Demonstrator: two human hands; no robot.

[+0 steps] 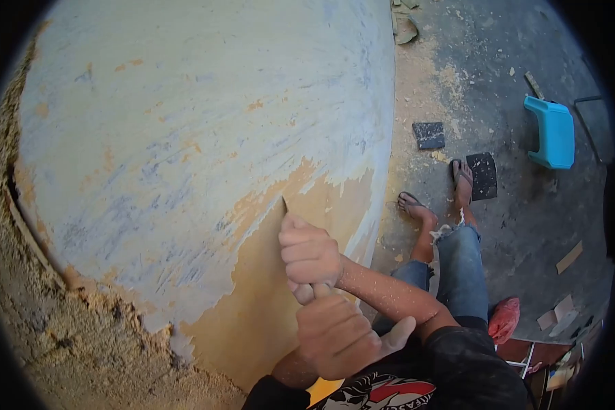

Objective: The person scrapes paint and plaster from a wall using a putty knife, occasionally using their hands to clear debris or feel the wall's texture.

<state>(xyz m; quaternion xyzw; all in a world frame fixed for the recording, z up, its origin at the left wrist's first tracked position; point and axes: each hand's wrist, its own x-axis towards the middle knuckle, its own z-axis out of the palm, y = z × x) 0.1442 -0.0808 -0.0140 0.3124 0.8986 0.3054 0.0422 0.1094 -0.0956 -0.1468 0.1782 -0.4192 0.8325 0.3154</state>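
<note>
A scraping tool (285, 203) shows only its thin dark tip, which touches the border between pale paint and bare tan surface on the wall (184, 123). My right hand (311, 254) is wrapped round the tool near that tip. Just below it, my left hand (342, 335) is closed round the handle's lower end, its thumb sticking out to the right. A short bit of handle shows between the two fists; the rest is hidden by the fingers. Pale dust covers both hands.
Rough broken material (82, 342) edges the wall at lower left. On the grey floor (512, 225) are a blue stool (553, 133), dark mats (483, 176), a red plastic bag (504, 320) and scattered flakes. My sandalled feet (417, 207) stand beside the wall's base.
</note>
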